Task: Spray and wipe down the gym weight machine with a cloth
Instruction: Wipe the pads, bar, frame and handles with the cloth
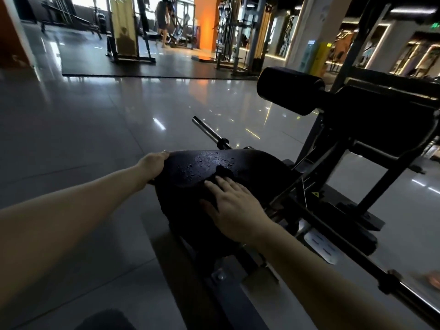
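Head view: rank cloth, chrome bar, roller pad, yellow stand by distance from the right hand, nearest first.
1. cloth, under the right hand, on the seat pad
2. chrome bar, ahead, slightly left
3. roller pad, ahead right
4. yellow stand, far back right

Site: you are in a commercial gym — padded weight machine (371, 108) before you, steel cable racks (228, 39) on rubber matting (142, 67) beyond, glossy tiled floor (95, 127), a person (163, 22) training far off.
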### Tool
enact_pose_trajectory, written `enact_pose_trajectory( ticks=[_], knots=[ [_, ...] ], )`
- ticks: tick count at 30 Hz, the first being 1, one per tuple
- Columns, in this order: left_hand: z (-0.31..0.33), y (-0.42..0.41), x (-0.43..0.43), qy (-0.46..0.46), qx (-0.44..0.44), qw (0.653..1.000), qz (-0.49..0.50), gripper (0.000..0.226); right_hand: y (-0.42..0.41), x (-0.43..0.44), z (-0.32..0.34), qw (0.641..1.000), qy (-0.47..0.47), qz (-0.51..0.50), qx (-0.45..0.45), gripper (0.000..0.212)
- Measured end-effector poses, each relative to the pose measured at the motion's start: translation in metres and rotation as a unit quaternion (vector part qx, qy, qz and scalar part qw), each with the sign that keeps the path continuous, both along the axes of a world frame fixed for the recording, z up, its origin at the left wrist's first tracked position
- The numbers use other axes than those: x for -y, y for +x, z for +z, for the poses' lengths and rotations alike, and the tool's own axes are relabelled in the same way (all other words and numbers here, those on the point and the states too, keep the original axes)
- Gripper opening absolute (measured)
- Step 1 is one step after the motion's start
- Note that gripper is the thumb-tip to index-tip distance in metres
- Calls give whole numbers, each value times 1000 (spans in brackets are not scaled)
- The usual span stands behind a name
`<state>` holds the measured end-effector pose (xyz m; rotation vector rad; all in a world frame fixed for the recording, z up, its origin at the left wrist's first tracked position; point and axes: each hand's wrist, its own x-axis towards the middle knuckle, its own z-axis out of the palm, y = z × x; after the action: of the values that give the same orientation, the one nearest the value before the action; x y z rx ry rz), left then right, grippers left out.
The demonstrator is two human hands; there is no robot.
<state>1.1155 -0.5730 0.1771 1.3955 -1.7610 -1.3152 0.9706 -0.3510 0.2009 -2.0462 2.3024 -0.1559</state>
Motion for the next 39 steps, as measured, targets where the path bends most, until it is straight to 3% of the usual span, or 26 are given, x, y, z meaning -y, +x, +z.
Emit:
enact_pose_trajectory(
  ticks=[8,12,18,21,24,27,30,34,39],
  knots=[
    [-3,-7,3,13,-14,997,71,44,-143,50,0,976,28,-214,26,64],
    [-5,-9,3,0,-11,996,86,40,-141,82,1,962,21,-268,35,58],
    [3,-9,-9,20,-21,994,103,42,-27,89,2,999,0,-46,-16,58],
    [11,-11,-21,46,-32,993,106,40,38,74,2,995,-19,95,1,54],
    [18,-9,-29,95,-46,990,90,49,40,53,6,989,-19,148,-1,58],
    [14,-4,-22,98,-28,991,86,49,-13,43,6,995,-23,93,-19,52],
    [7,-5,-14,56,7,995,76,48,-96,47,4,997,0,-67,-32,46],
    [2,-9,-7,37,11,997,71,46,-170,77,1,971,16,-236,30,52],
    [1,-14,0,-4,12,996,91,43,-118,135,19,975,32,-213,53,44]
  ],
)
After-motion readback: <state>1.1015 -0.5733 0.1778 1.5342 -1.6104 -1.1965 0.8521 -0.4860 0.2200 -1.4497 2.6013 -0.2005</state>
